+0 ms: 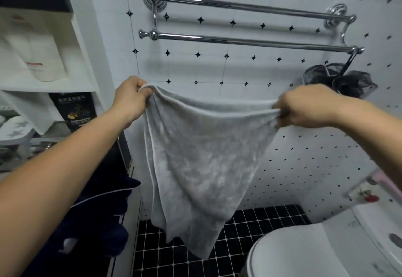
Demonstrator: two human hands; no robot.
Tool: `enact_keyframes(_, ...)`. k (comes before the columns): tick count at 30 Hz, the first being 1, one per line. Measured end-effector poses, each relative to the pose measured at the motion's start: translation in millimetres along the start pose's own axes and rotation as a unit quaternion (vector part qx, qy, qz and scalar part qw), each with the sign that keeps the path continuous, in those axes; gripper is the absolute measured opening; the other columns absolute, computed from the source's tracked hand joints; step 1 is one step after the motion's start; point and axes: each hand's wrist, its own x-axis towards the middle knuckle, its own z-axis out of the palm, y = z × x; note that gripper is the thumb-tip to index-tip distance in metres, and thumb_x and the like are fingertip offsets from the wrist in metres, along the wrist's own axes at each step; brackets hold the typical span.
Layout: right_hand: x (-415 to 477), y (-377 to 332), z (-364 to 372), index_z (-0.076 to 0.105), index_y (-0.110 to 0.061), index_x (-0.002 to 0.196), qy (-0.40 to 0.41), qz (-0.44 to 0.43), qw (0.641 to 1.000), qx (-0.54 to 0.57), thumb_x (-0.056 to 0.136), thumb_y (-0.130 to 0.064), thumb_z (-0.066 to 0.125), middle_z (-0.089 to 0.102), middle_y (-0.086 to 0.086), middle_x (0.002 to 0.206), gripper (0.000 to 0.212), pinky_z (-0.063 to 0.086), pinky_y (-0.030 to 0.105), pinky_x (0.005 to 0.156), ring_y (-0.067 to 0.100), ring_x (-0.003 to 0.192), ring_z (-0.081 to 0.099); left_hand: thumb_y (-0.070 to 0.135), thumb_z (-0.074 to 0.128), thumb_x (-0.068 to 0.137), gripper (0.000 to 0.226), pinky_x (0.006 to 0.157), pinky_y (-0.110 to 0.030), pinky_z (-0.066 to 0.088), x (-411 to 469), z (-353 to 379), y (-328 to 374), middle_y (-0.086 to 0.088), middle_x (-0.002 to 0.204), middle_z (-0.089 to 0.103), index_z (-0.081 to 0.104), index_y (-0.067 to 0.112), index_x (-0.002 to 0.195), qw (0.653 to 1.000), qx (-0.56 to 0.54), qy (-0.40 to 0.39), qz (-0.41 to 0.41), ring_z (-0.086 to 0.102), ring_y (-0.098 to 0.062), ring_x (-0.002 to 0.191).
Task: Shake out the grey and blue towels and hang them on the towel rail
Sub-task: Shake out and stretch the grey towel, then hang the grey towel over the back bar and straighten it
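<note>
The grey towel (202,163) hangs spread in front of me, its top edge sagging between my two hands. My left hand (130,100) grips its top left corner. The top right corner is bunched in the grip of my right hand (304,109). Above the towel, a chrome double towel rail (250,42) is fixed to the tiled wall, both bars bare. The dark blue towel (97,211) lies crumpled at the lower left, partly under my left forearm.
A black mesh bath sponge (341,80) hangs from the lower bar's right end. White shelves with a box (43,43) stand at the left. A white toilet lid (289,252) sits at the lower right, over a black tiled floor (250,222).
</note>
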Motion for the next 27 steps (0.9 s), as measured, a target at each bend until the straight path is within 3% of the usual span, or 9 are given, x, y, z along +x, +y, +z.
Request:
enact_keyframes(2,1,7,-1,0.06,-0.029,0.072,0.034,0.027,0.999,-0.005,0.079,-0.047,0.07,0.061,-0.006,0.073,0.022,0.048,0.031,0.066,0.02,0.075,0.057,0.028,0.058,0.084,0.005,0.088,-0.052,0.055,0,-2,-3,-0.01,0.097,0.066,0.057,0.03,0.08,1.0,-0.007,0.002,-0.006,0.065,-0.035,0.096)
enact_keyframes(5,-9,-3,-2,0.068,-0.038,0.064,-0.146,-0.058,0.969,0.193,0.073,-0.039,0.08,0.068,-0.008,0.067,0.015,0.044,0.021,0.061,0.008,0.064,0.061,0.024,0.058,0.087,0.006,0.089,-0.052,0.054,-1,-4,-6,-0.008,0.095,0.065,0.057,0.028,0.081,1.0,-0.001,-0.001,-0.008,0.065,-0.034,0.096)
enact_keyframes(7,-9,0,-1,0.065,-0.035,0.066,-0.09,-0.035,0.983,0.158,0.074,-0.041,0.078,0.066,-0.01,0.064,0.016,0.044,0.021,0.058,0.006,0.061,0.058,0.022,0.058,0.087,0.007,0.088,-0.053,0.054,-1,-5,-10,-0.011,0.094,0.066,0.058,0.026,0.081,1.0,-0.001,0.0,-0.017,0.065,-0.036,0.095)
enact_keyframes(9,-1,10,-4,0.057,-0.029,0.07,0.032,0.031,0.999,0.02,0.078,-0.044,0.073,0.059,-0.009,0.068,0.024,0.042,0.029,0.057,0.011,0.065,0.054,0.02,0.059,0.089,0.008,0.089,-0.053,0.054,-3,-3,-10,-0.01,0.092,0.066,0.058,0.023,0.082,1.0,-0.003,-0.006,-0.02,0.065,-0.037,0.095)
enact_keyframes(12,5,21,-1,0.054,-0.027,0.066,0.052,-0.001,0.989,0.135,0.077,-0.038,0.077,0.057,-0.008,0.072,0.028,0.042,0.03,0.061,0.015,0.07,0.056,0.016,0.059,0.091,0.008,0.087,-0.05,0.055,-3,1,-3,-0.011,0.093,0.066,0.059,0.019,0.084,1.0,-0.021,-0.004,-0.015,0.066,-0.035,0.093)
enact_keyframes(16,0,24,6,0.069,-0.025,0.054,0.05,0.03,0.922,0.383,0.068,-0.039,0.084,0.059,-0.006,0.057,0.025,0.035,0.016,0.052,0.002,0.051,0.05,0.009,0.061,0.092,0.011,0.075,-0.038,0.057,-5,5,1,-0.008,0.083,0.065,0.06,0.014,0.082,0.998,-0.046,-0.007,-0.029,0.064,-0.026,0.08)
enact_keyframes(19,3,30,17,0.072,-0.013,0.061,0.096,0.059,0.896,0.429,0.07,-0.037,0.083,0.053,0.001,0.05,0.027,0.035,0.024,0.053,0.008,0.049,0.047,0.008,0.062,0.091,0.004,0.062,-0.026,0.05,-6,6,5,-0.008,0.084,0.066,0.063,0.01,0.088,0.998,-0.056,-0.016,-0.028,0.062,-0.02,0.075)
enact_keyframes(23,0,42,29,0.071,-0.005,0.063,0.128,0.081,0.843,0.517,0.069,-0.022,0.085,0.045,0.0,0.052,0.023,0.029,0.024,0.051,0.011,0.05,0.039,0.005,0.064,0.089,0.004,0.066,-0.032,0.052,0,-3,11,-0.01,0.079,0.065,0.064,0.008,0.086,0.996,-0.074,-0.029,-0.027,0.06,-0.021,0.071)
enact_keyframes(27,1,50,46,0.066,-0.005,0.06,0.156,0.098,0.767,0.614,0.069,-0.006,0.081,0.05,0.004,0.055,0.018,0.031,0.023,0.053,0.014,0.056,0.04,0.001,0.066,0.087,0.003,0.053,-0.029,0.052,1,-6,19,-0.008,0.071,0.059,0.065,0.003,0.087,0.996,-0.067,-0.061,-0.018,0.055,-0.02,0.061)
